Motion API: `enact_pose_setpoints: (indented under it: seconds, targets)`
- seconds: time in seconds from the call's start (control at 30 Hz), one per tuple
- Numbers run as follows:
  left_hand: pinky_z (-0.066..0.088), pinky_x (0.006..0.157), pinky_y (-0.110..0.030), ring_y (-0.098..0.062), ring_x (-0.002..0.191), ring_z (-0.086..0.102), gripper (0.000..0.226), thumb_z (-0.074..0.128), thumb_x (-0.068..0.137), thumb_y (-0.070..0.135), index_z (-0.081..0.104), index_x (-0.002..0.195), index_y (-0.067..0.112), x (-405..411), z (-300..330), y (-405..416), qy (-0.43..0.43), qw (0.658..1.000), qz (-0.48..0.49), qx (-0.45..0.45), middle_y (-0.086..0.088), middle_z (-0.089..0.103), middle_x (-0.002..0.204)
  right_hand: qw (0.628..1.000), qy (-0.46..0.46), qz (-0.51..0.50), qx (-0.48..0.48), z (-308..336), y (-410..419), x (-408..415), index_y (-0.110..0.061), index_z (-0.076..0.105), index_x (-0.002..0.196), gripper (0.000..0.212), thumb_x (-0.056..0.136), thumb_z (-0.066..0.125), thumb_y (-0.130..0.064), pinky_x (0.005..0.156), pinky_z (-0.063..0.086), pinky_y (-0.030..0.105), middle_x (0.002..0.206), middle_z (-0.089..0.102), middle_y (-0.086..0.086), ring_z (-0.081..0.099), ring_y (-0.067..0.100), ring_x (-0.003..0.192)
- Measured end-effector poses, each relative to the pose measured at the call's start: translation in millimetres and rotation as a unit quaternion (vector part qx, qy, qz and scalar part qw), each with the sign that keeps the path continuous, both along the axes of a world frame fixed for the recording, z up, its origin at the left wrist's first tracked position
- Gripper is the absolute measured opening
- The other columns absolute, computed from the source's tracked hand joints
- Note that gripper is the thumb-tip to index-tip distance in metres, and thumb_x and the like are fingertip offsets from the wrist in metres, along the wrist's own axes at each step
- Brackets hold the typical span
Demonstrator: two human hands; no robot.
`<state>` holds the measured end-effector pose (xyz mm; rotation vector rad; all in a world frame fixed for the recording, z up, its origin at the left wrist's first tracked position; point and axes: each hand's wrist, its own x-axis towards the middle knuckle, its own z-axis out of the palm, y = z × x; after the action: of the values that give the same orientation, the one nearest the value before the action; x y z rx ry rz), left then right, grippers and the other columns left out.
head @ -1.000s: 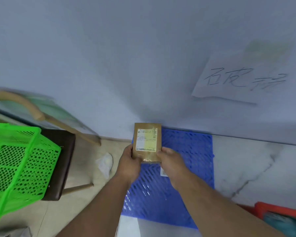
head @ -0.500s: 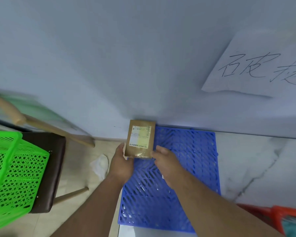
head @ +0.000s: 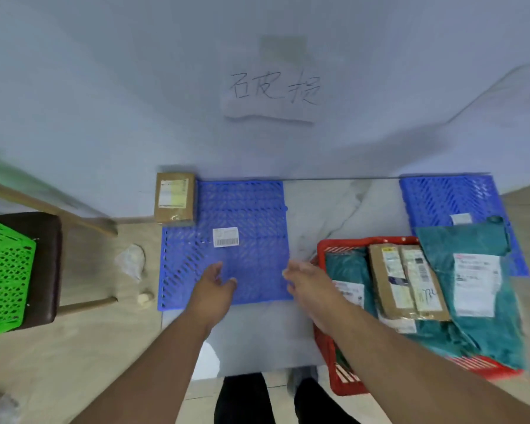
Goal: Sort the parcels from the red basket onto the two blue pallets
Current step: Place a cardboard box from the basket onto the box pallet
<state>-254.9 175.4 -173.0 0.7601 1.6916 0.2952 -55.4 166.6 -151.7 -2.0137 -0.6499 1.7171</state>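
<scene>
A brown cardboard parcel with a white and yellow label stands at the far left corner of the left blue pallet, against the wall. My left hand and my right hand hover empty over the pallet's near edge, fingers apart. The red basket on the right holds teal bag parcels and two brown boxes. A large teal bag lies across the basket and the right blue pallet.
A handwritten paper sign hangs on the wall above the left pallet. A dark-seated wooden chair with a green basket stands at the left. Crumpled paper lies on the floor. A white barcode label is on the left pallet.
Both hands let go of the brown parcel, which now stands on the pallet's far left corner, and pulled back toward me. The view swung right, revealing the red basket and second pallet.
</scene>
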Motion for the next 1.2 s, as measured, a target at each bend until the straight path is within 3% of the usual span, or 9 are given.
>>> enact_pose_setpoints:
  seconds: [0.07,0.17,0.3,0.47,0.6,0.77,0.9,1.07,1.2]
  targets:
    - [0.037,0.103,-0.024,-0.019,0.141,0.051,0.057,0.063,0.101,0.014,0.044,0.155,0.011,35.2,13.8,-19.8,-0.001,1.0,-0.018,0.003,-0.005,0.051,0.156,1.0,-0.026,-0.007,-0.009,20.6,-25.9,34.2,-0.012,0.076,0.098,0.016,0.094,0.064,-0.021,0.081,0.055,0.031,0.081,0.073,-0.007,0.069,0.006,0.079]
    - [0.034,0.099,-0.02,-0.017,0.136,0.053,0.056,0.063,0.101,0.015,0.045,0.154,0.01,86.7,28.4,-43.9,-0.014,0.999,-0.03,0.002,-0.005,0.053,0.154,0.997,-0.069,0.006,-0.033,45.8,-54.4,84.1,-0.026,0.073,0.114,0.02,0.101,0.058,-0.03,0.108,0.053,0.045,0.125,0.073,0.004,0.068,0.02,0.118]
    - [0.038,0.098,-0.018,-0.013,0.126,0.058,0.053,0.062,0.101,0.015,0.049,0.152,0.01,153.1,42.0,-65.9,-0.045,0.998,-0.047,0.005,-0.005,0.056,0.151,0.991,-0.129,0.03,-0.011,78.2,-77.8,143.8,-0.029,0.056,0.116,0.013,0.111,0.044,-0.029,0.082,0.045,0.028,0.098,0.061,-0.015,0.055,0.0,0.086]
    - [0.058,0.072,-0.019,-0.007,0.098,0.072,0.038,0.057,0.103,0.016,0.055,0.14,0.022,221.6,44.9,-81.4,-0.099,0.993,-0.065,-0.018,0.006,0.064,0.139,0.981,-0.194,0.017,0.008,95.4,-100.3,201.4,-0.021,0.052,0.155,0.046,0.109,0.046,-0.027,0.1,0.046,0.033,0.155,0.057,-0.001,0.058,0.014,0.129]
    - [0.043,0.094,-0.026,-0.021,0.136,0.054,0.062,0.059,0.103,0.025,0.036,0.16,0.018,258.8,45.0,-87.7,-0.077,0.994,-0.077,-0.033,0.002,0.044,0.161,0.982,-0.186,0.009,0.022,93.7,-111.1,232.4,-0.029,0.066,0.125,0.028,0.107,0.046,-0.02,0.063,0.046,0.023,0.111,0.072,-0.015,0.065,0.001,0.085]
    - [0.042,0.091,-0.029,-0.019,0.121,0.054,0.053,0.057,0.106,0.022,0.041,0.156,0.016,282.1,46.5,-87.3,-0.073,0.993,-0.08,-0.05,-0.003,0.052,0.153,0.98,-0.199,0.012,0.006,88.9,-112.1,244.4,-0.025,0.063,0.087,0.022,0.104,0.051,-0.021,0.065,0.05,0.035,0.089,0.074,-0.004,0.069,0.019,0.076]
    - [0.053,0.099,-0.035,-0.015,0.11,0.066,0.018,0.057,0.104,0.021,0.064,0.12,0.025,290.8,39.1,-87.3,-0.089,0.991,-0.081,-0.062,0.007,0.07,0.129,0.981,-0.192,0.017,-0.011,84.6,-108.9,248.3,-0.016,0.067,0.099,0.017,0.104,0.052,-0.022,0.079,0.059,0.042,0.094,0.074,-0.003,0.071,0.019,0.085]
    - [0.053,0.077,-0.026,-0.013,0.105,0.069,0.026,0.056,0.103,0.013,0.068,0.123,0.025,292.4,40.2,-87.0,-0.134,0.987,-0.046,-0.081,0.006,0.075,0.116,0.986,-0.159,0.01,-0.043,81.3,-105.1,248.0,-0.02,0.07,0.101,0.016,0.102,0.054,-0.018,0.072,0.057,0.037,0.096,0.075,-0.003,0.067,0.014,0.079]
    - [0.051,0.106,-0.04,-0.017,0.114,0.07,0.031,0.059,0.097,0.017,0.076,0.118,0.032,282.5,36.8,-85.8,-0.138,0.985,-0.052,-0.09,0.009,0.08,0.113,0.988,-0.136,-0.031,-0.072,84.4,-99.7,248.9,-0.007,0.076,0.096,0.021,0.097,0.055,-0.011,0.066,0.046,0.032,0.098,0.08,0.011,0.067,0.019,0.08]
